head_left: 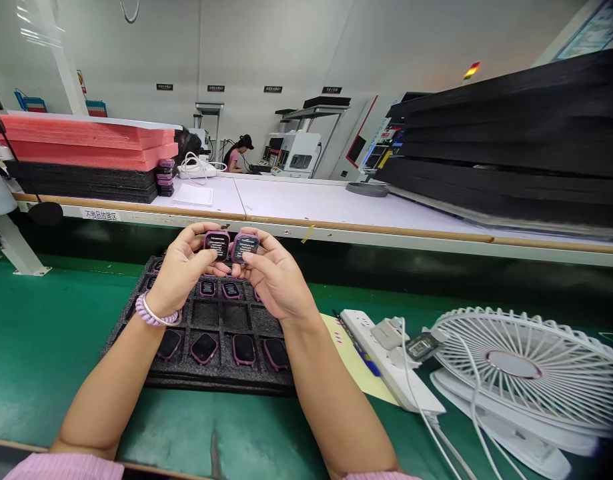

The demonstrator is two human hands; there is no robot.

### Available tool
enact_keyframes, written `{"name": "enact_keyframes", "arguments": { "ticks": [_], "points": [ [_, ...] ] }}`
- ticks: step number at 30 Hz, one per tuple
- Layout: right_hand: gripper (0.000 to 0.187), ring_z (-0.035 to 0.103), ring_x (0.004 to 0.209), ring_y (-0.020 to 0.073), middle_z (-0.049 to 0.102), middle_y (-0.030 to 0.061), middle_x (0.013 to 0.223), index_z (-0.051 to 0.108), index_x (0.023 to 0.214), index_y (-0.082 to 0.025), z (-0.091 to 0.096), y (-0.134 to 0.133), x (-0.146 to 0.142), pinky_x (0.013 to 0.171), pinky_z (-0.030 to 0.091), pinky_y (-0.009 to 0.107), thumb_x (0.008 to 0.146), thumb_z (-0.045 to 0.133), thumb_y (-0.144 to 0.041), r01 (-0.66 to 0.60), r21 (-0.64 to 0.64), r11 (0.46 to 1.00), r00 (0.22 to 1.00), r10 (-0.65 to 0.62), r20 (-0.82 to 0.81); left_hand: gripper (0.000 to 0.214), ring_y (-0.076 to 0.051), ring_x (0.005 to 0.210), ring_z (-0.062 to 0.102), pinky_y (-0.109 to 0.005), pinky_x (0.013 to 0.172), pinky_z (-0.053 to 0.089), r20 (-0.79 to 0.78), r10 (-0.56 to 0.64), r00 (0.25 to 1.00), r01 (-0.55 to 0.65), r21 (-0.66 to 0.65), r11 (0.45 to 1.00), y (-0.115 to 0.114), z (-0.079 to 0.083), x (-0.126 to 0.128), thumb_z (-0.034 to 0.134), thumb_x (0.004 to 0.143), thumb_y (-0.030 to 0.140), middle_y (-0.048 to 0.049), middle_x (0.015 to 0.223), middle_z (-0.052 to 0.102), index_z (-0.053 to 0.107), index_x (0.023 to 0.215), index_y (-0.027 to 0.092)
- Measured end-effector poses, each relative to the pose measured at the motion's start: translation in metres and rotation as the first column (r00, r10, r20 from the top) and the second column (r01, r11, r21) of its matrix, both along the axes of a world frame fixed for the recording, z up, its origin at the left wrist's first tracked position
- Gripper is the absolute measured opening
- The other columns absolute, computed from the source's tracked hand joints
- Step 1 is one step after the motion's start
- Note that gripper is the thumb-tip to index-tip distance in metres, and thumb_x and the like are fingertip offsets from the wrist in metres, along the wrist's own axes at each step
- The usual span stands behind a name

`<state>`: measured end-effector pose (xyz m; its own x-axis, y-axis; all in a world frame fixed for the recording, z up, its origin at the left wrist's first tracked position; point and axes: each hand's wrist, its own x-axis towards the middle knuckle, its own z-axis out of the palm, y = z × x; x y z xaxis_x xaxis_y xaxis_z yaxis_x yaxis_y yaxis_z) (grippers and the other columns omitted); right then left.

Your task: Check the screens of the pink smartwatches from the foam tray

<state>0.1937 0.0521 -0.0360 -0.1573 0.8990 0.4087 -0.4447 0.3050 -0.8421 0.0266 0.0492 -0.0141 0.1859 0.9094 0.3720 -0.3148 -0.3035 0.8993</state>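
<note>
My left hand point(186, 263) holds a purple-framed smartwatch body point(217, 244), its screen lit with white text and my thumb on its lower edge. Right beside it, my right hand point(273, 270) grips a second smartwatch body point(246, 247), also showing text, with the thumb on its face. Both are held up side by side above a black foam tray point(206, 313). In the tray's compartments lie several more watch bodies. The front row's screens are dark, such as one watch point(244, 349); some farther back, such as another watch point(231, 289), are lit. Two middle compartments hold none.
To the right are a white power strip point(381, 353) with plugs and cables, a yellow sheet point(359, 367) with pens, and a white fan point(526, 367). A shelf point(286, 197) behind carries pink foam point(91, 143) and tall black trays point(511, 140). A co-worker point(239, 155) sits farther back.
</note>
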Motion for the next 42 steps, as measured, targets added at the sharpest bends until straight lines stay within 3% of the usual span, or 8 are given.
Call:
{"name": "enact_keyframes", "arguments": {
  "ticks": [12, 17, 23, 30, 42],
  "points": [
    [0.049, 0.063, 0.065, 0.0130, 0.067, -0.0018, 0.087, 0.060, 0.117, -0.021, 0.0008, -0.0028, -0.0028, 0.063, 0.054, 0.025, 0.073, 0.081, -0.024, 0.001, 0.022, 1.000, 1.000, -0.001, 0.028, 0.043, -0.009, 0.053, 0.068, -0.017, 0.052, 0.059, -0.020, 0.046, 0.999, -0.045, 0.069, 0.997, 0.0033, -0.0045, -0.0002, 0.075, 0.072, 0.021, -0.0007, 0.096, 0.067, 0.055, 0.110, 0.016],
    [0.051, 0.063, 0.065, 0.0125, 0.066, -0.0016, 0.090, 0.059, 0.118, -0.021, 0.0008, -0.0034, -0.0030, 0.063, 0.053, 0.024, 0.072, 0.080, -0.023, 0.015, 0.030, 0.999, 0.999, -0.015, 0.030, 0.045, -0.010, 0.057, 0.070, -0.019, 0.058, 0.062, 0.008, 0.010, 1.000, -0.011, 0.032, 0.999, 0.0012, -0.0025, -0.0005, 0.071, 0.071, 0.020, 0.0004, 0.094, 0.067, 0.055, 0.112, 0.015],
    [0.053, 0.062, 0.066, 0.0117, 0.064, -0.0016, 0.096, 0.059, 0.118, -0.022, 0.0000, -0.0031, -0.0028, 0.065, 0.055, 0.025, 0.070, 0.082, -0.020, 0.043, 0.041, 0.998, 0.998, -0.045, 0.036, 0.051, -0.011, 0.062, 0.073, -0.021, 0.064, 0.065, 0.000, -0.018, 1.000, 0.017, 0.040, 0.999, 0.0006, -0.0024, 0.0004, 0.072, 0.069, 0.015, -0.0022, 0.105, 0.068, 0.056, 0.118, 0.016],
    [0.041, 0.056, 0.056, 0.0106, 0.064, -0.0003, 0.089, 0.062, 0.108, -0.020, 0.0016, -0.0002, -0.0050, 0.052, 0.050, 0.024, 0.079, 0.081, -0.041, 0.052, 0.019, 0.998, 0.997, -0.051, -0.054, 0.037, -0.014, 0.058, 0.072, -0.023, 0.056, 0.062, 0.027, -0.041, 0.999, 0.041, -0.002, 0.999, -0.0001, -0.0032, -0.0005, 0.068, 0.085, 0.037, -0.0007, 0.087, 0.069, 0.059, 0.114, 0.015],
    [0.049, 0.053, 0.054, 0.0094, 0.061, -0.0035, 0.083, 0.059, 0.108, -0.021, 0.0035, -0.0025, -0.0066, 0.051, 0.048, 0.022, 0.071, 0.088, -0.034, 0.097, 0.005, 0.995, 0.995, -0.097, -0.014, 0.037, -0.014, 0.058, 0.072, -0.023, 0.058, 0.063, 0.008, -0.052, 0.999, 0.052, -0.002, 0.999, -0.0022, -0.0031, -0.0005, 0.067, 0.079, 0.024, -0.0007, 0.092, 0.069, 0.059, 0.114, 0.016]
  ]
}}
